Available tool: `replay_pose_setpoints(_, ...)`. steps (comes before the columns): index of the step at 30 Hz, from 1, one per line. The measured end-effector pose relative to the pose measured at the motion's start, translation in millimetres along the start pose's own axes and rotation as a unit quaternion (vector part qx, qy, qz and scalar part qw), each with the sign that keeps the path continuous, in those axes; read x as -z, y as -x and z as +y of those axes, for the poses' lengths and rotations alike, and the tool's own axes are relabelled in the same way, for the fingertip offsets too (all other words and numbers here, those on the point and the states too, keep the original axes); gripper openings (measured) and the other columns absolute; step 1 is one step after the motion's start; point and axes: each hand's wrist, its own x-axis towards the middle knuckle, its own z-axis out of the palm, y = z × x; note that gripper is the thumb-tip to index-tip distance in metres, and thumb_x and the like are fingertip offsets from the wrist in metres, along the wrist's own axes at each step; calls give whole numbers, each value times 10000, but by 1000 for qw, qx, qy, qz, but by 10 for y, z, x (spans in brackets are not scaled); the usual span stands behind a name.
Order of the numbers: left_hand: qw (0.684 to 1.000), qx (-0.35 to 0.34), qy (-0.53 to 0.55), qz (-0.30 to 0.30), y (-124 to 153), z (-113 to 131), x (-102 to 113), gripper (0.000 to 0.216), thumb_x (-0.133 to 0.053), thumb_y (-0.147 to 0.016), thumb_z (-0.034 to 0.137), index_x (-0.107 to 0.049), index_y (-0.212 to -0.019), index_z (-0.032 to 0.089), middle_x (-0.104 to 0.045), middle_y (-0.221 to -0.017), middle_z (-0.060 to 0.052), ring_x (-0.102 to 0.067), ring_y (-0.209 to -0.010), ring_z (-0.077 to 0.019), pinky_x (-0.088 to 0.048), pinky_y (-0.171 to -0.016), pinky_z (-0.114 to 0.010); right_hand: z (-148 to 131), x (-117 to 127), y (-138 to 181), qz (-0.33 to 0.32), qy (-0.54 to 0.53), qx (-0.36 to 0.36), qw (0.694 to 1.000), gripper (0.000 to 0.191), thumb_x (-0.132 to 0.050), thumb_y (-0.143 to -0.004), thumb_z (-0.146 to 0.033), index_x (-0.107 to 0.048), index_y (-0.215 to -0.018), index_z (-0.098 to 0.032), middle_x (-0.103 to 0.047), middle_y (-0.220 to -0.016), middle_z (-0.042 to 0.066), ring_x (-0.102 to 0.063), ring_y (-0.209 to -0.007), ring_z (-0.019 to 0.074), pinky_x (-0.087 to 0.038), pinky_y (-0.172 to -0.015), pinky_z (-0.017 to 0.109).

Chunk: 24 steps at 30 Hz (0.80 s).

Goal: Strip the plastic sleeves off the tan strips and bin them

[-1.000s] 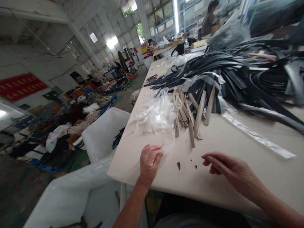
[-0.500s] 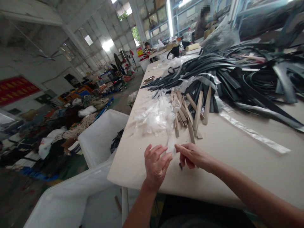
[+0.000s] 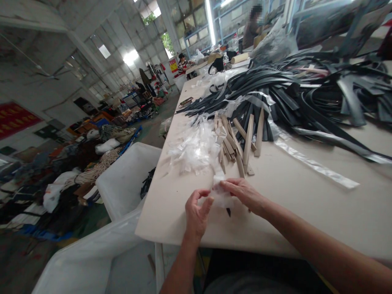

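Note:
Both my hands meet near the front edge of the pale worktable (image 3: 306,196). Between them is a small clear plastic bag (image 3: 221,196). My left hand (image 3: 197,213) pinches its left side with thumb and fingers curled. My right hand (image 3: 243,192) grips its upper right part with fingers closed. Just beyond them lies a heap of clear plastic bags (image 3: 196,148) and a loose bundle of tan strips (image 3: 237,141). A small dark scrap (image 3: 228,211) lies on the table under my hands.
A large tangle of black straps (image 3: 306,94) covers the far right of the table, with a long clear strip (image 3: 309,162) trailing from it. White plastic bins (image 3: 125,179) stand at the table's left. Other people work at far tables; goods clutter the floor at left.
My right hand has swung in from the right to meet my left hand. Both hands have taken hold of a clear bag.

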Motion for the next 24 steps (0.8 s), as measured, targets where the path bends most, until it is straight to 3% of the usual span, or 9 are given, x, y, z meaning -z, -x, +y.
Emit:
replay_pose_setpoints(4, 985, 105, 43, -127, -74, 103, -70, 327, -617, -809, 438, -710, -867, 130, -695, -753, -29, -600, -705, -173, -445, -649, -251, 52, 7, -2, 6, 65, 23, 998, 448, -445, -878, -521, -674, -790, -145, -647, -685, 16, -565, -636, 150, -436, -601, 263)
replay_pose_setpoints(7, 983, 118, -15, -137, -100, 168, -38, 324, -631, -797, 405, -692, -644, 125, -606, -569, 20, -544, -598, -141, -393, -577, -230, 75, 44, -18, 18, 137, 27, 990, 489, -383, -928, -525, -652, -774, -146, -623, -651, 6, -553, -577, 134, -423, -559, 260)
replay_pose_setpoints(9, 983, 124, 10, -133, -143, 187, 90, 300, -669, -773, 374, -686, -606, 125, -622, -581, 17, -563, -625, -138, -412, -609, -222, 61, 74, -16, 34, 202, 31, 978, 490, -368, -954, -504, -647, -769, -146, -614, -644, -1, -547, -560, 129, -412, -557, 261)
replay_pose_setpoints(11, 974, 147, 146, -86, -230, 175, 290, 247, -708, -751, 350, -689, -629, 135, -669, -645, 5, -592, -650, -127, -453, -652, -221, 24, 85, 9, 48, 276, 44, 959, 452, -391, -958, -448, -658, -735, -159, -624, -639, 9, -557, -573, 136, -391, -562, 259)
replay_pose_setpoints(12, 955, 168, 241, -42, -289, 156, 401, 216, -727, -741, 335, -687, -647, 144, -681, -666, 3, -599, -637, -115, -473, -659, -223, -3, 83, 29, 52, 314, 54, 946, 433, -411, -951, -420, -661, -701, -170, -630, -630, 18, -563, -579, 143, -374, -556, 256)
replay_pose_setpoints(15, 842, 235, 469, 126, -478, 65, 684, 136, -721, -767, 262, -665, -693, 163, -678, -652, 25, -590, -547, -75, -509, -615, -217, -111, 97, 93, 58, 411, 93, 905, 422, -448, -938, -417, -665, -646, -202, -655, -626, 29, -593, -591, 164, -340, -535, 254)
replay_pose_setpoints(18, 772, 267, 531, 225, -593, -15, 832, 151, -625, -858, 210, -645, -716, 163, -676, -645, 32, -598, -537, -61, -522, -604, -205, -223, 246, 92, 101, 483, 122, 861, 390, -363, -984, -367, -704, -871, -216, -714, -808, 52, -636, -667, 193, -385, -567, 272)
replay_pose_setpoints(21, 763, 231, 532, 284, -636, 10, 953, 171, -625, -864, 247, -608, -717, 163, -652, -638, 51, -590, -538, -54, -524, -602, -198, -253, 521, -2, 125, 545, 150, 815, 346, -380, -921, -108, -690, -1041, -205, -676, -1133, 98, -645, -892, 228, -443, -694, 317)
replay_pose_setpoints(24, 795, 78, 479, 365, -707, 170, 1151, 201, -709, -789, 252, -549, -703, 166, -610, -644, 75, -589, -582, -48, -526, -634, -186, -183, 761, -118, 84, 587, 190, 782, 338, -472, -805, -1, -729, -890, -203, -642, -1220, 90, -591, -1068, 250, -431, -866, 370)
